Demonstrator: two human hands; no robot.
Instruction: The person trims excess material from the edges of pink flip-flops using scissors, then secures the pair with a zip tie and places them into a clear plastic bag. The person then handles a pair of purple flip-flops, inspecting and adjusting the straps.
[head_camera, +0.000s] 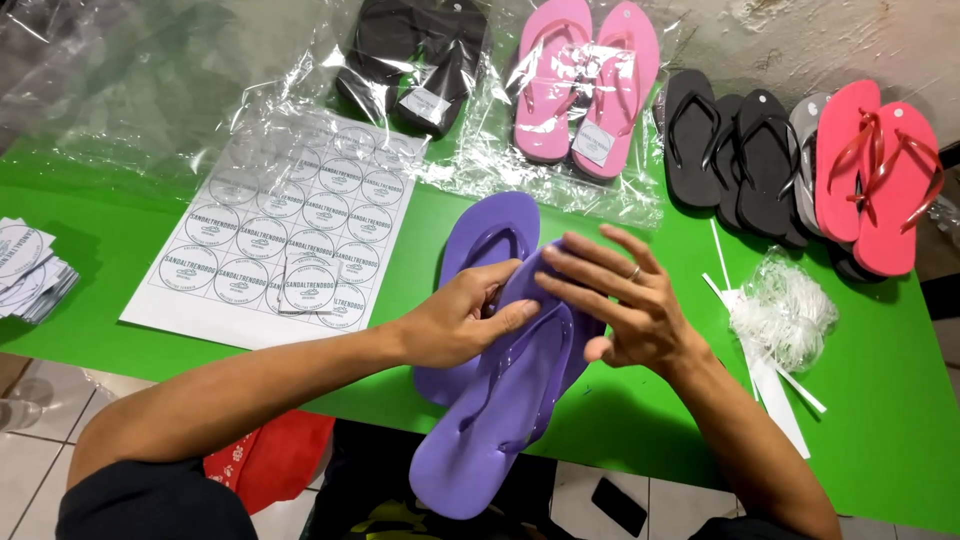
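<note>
The left hand (465, 320) grips the toe end of the upper purple flip-flop (505, 400), thumb pressed on its sole, while the right hand (625, 300) lies open, fingers spread flat across it. To pair them cleanly, the upper sandal wants squaring over the second purple flip-flop (485, 235) beneath. Both straddle the near edge of the green table (900, 420), directly under the hands.

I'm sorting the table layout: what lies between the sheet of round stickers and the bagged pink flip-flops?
In the head view, crinkled clear plastic wrap over green table lies between sticker sheet and pink flip-flops.
</note>
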